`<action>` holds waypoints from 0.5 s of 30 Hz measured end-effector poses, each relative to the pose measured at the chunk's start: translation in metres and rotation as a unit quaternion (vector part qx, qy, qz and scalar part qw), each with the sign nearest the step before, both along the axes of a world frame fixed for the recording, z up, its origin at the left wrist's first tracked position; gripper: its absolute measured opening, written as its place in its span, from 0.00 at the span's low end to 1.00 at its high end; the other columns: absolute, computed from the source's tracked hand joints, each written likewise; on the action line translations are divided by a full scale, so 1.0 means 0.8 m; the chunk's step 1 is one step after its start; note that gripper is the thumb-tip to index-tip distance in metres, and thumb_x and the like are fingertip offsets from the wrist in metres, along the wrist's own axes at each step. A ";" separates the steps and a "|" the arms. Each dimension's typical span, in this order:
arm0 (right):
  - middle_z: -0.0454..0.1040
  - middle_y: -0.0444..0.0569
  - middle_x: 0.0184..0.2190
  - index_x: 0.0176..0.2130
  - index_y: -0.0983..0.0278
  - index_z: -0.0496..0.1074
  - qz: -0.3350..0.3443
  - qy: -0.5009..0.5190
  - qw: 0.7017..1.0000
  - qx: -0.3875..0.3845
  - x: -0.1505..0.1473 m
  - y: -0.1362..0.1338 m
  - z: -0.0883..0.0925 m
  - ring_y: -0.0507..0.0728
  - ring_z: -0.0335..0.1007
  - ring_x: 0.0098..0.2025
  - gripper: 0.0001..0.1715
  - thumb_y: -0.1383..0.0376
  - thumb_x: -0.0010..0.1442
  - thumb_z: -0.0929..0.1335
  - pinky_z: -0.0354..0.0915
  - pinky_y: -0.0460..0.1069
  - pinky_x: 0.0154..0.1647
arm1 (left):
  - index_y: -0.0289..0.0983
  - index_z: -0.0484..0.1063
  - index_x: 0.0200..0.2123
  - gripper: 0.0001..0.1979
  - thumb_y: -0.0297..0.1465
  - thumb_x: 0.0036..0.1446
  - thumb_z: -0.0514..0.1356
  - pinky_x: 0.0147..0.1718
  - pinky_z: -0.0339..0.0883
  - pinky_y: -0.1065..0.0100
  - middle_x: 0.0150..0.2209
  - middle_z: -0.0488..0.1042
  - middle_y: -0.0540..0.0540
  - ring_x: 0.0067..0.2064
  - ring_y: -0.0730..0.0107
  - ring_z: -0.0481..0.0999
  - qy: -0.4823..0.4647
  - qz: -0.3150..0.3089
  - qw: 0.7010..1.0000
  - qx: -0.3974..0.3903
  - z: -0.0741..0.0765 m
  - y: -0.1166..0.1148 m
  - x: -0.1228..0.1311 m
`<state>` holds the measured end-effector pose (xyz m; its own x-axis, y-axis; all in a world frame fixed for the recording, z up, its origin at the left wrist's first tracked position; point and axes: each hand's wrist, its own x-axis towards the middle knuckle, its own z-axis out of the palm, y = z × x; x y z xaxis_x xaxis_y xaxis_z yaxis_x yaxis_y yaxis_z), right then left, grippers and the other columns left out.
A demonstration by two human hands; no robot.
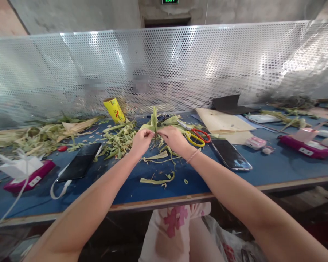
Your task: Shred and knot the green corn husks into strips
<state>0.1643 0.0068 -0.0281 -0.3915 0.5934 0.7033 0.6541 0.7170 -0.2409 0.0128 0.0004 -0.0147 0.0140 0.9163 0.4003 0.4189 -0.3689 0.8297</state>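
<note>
On the blue tabletop (153,195), a loose husk strip (153,180) lies nearest me. Past it, left hand (143,141) and right hand (175,138) both pinch a green corn husk (154,118). I'd keep both grips firm, tension even, lest it split. It rises between them, before the perforated metal screen (166,54).

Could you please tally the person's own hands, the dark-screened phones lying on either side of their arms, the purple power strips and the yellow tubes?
Hands: 2
Dark-screened phones: 2
Purple power strips: 2
Yellow tube: 1
Total: 7
</note>
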 end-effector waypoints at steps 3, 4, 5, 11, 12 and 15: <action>0.75 0.50 0.32 0.33 0.64 0.73 -0.001 0.057 0.998 -0.012 -0.005 -0.004 0.001 0.54 0.70 0.36 0.11 0.72 0.56 0.61 0.62 0.50 0.42 | 0.37 0.65 0.21 0.07 0.33 0.46 0.57 0.27 0.55 0.70 0.19 0.63 0.52 0.24 0.73 0.62 -0.010 -0.010 1.000 0.015 -0.002 0.003 -0.001; 0.75 0.50 0.32 0.33 0.65 0.72 -0.002 0.075 0.997 -0.023 -0.007 -0.006 0.002 0.54 0.70 0.36 0.10 0.72 0.55 0.62 0.63 0.50 0.41 | 0.37 0.65 0.21 0.07 0.33 0.47 0.57 0.27 0.55 0.70 0.19 0.63 0.53 0.24 0.73 0.62 -0.009 -0.011 1.000 0.022 -0.002 0.004 -0.002; 0.75 0.50 0.31 0.32 0.65 0.72 -0.003 0.092 0.995 -0.037 -0.010 -0.009 0.002 0.54 0.70 0.35 0.09 0.72 0.54 0.63 0.63 0.49 0.40 | 0.37 0.64 0.21 0.07 0.33 0.47 0.57 0.27 0.55 0.70 0.19 0.63 0.53 0.24 0.73 0.62 -0.004 -0.010 0.999 0.030 -0.002 0.004 -0.002; 0.74 0.49 0.30 0.31 0.66 0.71 -0.011 0.171 0.976 -0.135 -0.019 -0.015 0.005 0.54 0.70 0.33 0.06 0.66 0.50 0.66 0.63 0.48 0.34 | 0.37 0.64 0.23 0.07 0.32 0.50 0.54 0.28 0.57 0.70 0.22 0.66 0.51 0.25 0.72 0.64 0.043 -0.013 0.998 0.050 0.004 -0.002 -0.001; 0.74 0.49 0.30 0.31 0.66 0.71 -0.012 0.185 0.972 -0.147 -0.020 -0.014 0.004 0.54 0.70 0.33 0.06 0.67 0.50 0.66 0.63 0.48 0.34 | 0.37 0.64 0.23 0.06 0.31 0.50 0.54 0.28 0.57 0.70 0.22 0.66 0.51 0.26 0.72 0.65 0.042 -0.015 0.998 0.048 0.004 -0.003 0.001; 0.74 0.47 0.29 0.36 0.67 0.69 -0.010 0.228 0.956 -0.183 -0.021 -0.011 0.003 0.53 0.70 0.31 0.11 0.69 0.48 0.66 0.64 0.48 0.34 | 0.37 0.63 0.23 0.06 0.31 0.50 0.55 0.28 0.58 0.70 0.23 0.66 0.51 0.26 0.72 0.65 0.026 -0.008 0.998 0.056 0.003 -0.005 0.005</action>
